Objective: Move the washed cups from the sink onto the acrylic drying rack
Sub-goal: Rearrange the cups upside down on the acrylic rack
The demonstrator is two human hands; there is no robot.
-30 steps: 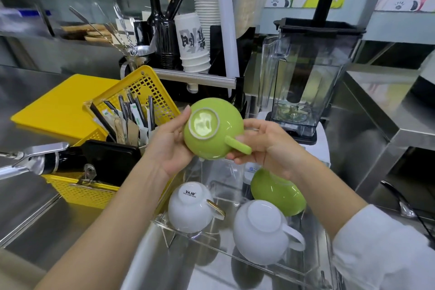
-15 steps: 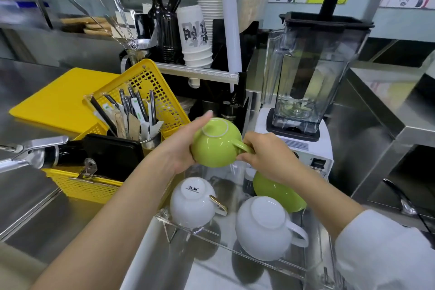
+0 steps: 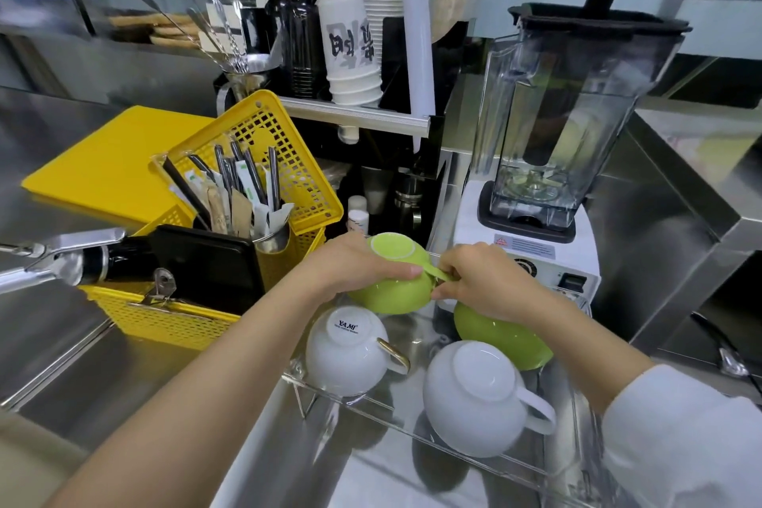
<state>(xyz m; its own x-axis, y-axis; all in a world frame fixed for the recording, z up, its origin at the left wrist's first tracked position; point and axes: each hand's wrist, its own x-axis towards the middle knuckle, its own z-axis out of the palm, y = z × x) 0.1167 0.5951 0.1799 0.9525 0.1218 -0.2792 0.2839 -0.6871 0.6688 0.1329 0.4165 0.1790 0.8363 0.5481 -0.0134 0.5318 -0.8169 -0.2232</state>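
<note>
While both hands [image 3: 363, 264] [image 3: 482, 280] grip green cup [image 3: 391, 293] — "YAMI" on white cup [image 3: 346, 346].

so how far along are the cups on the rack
Done: three cups sit upside down on the acrylic rack: two white cups and a green cup. In hand: both hands lower a second green cup at the back. The sink isn't visible.

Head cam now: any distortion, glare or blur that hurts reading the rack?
Head view: wide-angle bends the blender and edges; steel counter glares; the clear rack shows mainly by edges and reflections; cups and hands are sharp, the top-left shelf is soft.
</note>
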